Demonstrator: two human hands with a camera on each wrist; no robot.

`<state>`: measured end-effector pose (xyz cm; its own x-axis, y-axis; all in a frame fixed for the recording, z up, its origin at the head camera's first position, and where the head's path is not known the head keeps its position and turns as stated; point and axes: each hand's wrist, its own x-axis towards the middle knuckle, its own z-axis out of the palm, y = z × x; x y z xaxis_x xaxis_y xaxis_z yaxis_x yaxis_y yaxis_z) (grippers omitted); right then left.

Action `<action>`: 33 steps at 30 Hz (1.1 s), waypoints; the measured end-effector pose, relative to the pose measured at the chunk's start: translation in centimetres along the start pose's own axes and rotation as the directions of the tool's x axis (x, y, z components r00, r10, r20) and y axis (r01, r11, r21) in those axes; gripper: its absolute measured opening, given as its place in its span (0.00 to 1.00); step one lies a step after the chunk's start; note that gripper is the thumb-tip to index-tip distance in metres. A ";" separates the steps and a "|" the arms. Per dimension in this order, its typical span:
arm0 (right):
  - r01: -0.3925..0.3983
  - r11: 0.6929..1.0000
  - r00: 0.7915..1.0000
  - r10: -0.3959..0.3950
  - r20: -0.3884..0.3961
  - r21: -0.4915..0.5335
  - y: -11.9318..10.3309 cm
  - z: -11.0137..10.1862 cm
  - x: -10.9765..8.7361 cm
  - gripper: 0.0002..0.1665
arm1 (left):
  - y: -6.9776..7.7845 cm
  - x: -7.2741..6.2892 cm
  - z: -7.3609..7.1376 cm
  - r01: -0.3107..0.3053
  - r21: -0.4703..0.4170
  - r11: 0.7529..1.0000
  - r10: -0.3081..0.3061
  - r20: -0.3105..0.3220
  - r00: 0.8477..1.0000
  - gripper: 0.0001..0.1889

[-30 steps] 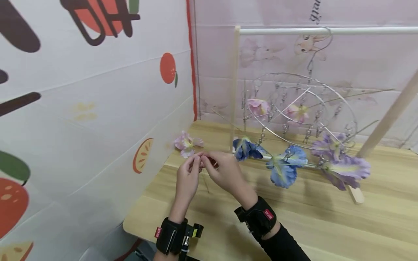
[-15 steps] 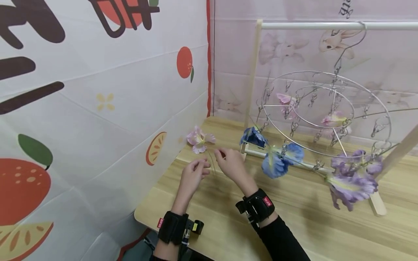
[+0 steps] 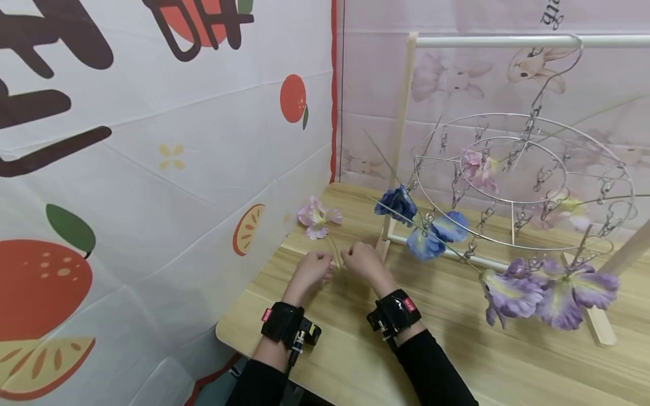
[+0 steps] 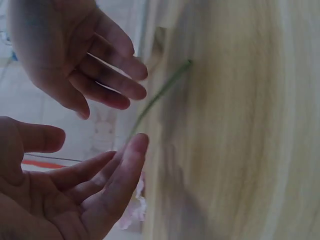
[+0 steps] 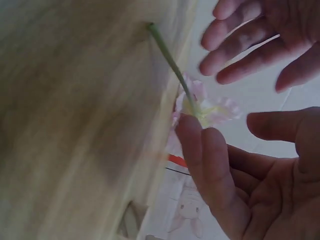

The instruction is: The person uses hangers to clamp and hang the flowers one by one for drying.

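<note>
A pale pink-lilac artificial flower (image 3: pixel 317 219) lies at the table's far left, its thin green stem (image 5: pixel 170 60) pointing toward me. My left hand (image 3: pixel 311 270) is just left of that stem, and my right hand (image 3: pixel 365 262) is just right of it. In both wrist views the thumbs stand apart from loosely bent fingers, with nothing held between them. The stem (image 4: pixel 165 90) passes close to the left fingertips in the left wrist view; whether they touch it I cannot tell.
On the right, a wood-and-white-pole rack (image 3: pixel 411 129) carries a hanging wire double-ring hanger (image 3: pixel 513 248) with many small clips. Blue flowers (image 3: pixel 426 242), purple flowers (image 3: pixel 558 293) and pink flowers (image 3: pixel 479 169) hang from it. A printed wall sheet (image 3: pixel 203 146) borders the table's left.
My hands, together at the fingertips a second ago, have parted and now flank the stem of the lying flower. The ring hanger and its flowers have turned and swung.
</note>
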<state>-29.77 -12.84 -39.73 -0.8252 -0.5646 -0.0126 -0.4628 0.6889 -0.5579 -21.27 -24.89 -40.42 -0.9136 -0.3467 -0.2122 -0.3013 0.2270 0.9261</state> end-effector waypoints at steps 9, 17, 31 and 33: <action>0.006 1.000 0.995 -0.009 0.100 0.026 0.7 1.1 0.0 0.22 | -0.8 0.9 1.2 0.044 0.009 0.999 -0.044 0.094 0.995 0.16; 0.037 0.999 0.995 -0.036 0.093 -0.011 0.5 0.8 -0.1 0.09 | -0.6 0.8 1.9 0.018 0.027 0.999 -0.020 0.081 0.996 0.17; 0.124 0.992 0.991 -0.125 0.055 0.027 -0.8 -2.9 -1.8 0.15 | 0.8 -0.6 1.4 -0.238 0.212 0.948 0.272 -0.152 0.950 0.15; 0.134 0.990 0.989 -0.136 0.058 0.043 -1.1 -3.7 -2.2 0.15 | 1.1 -0.6 1.1 -0.318 0.287 0.904 0.390 -0.241 0.889 0.13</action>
<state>-28.59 -10.67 -35.97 -0.7345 -0.6784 0.0156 -0.5546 0.5869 -0.5899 -21.32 -23.44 -39.64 -0.8638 -0.4390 0.2473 -0.0596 0.5764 0.8150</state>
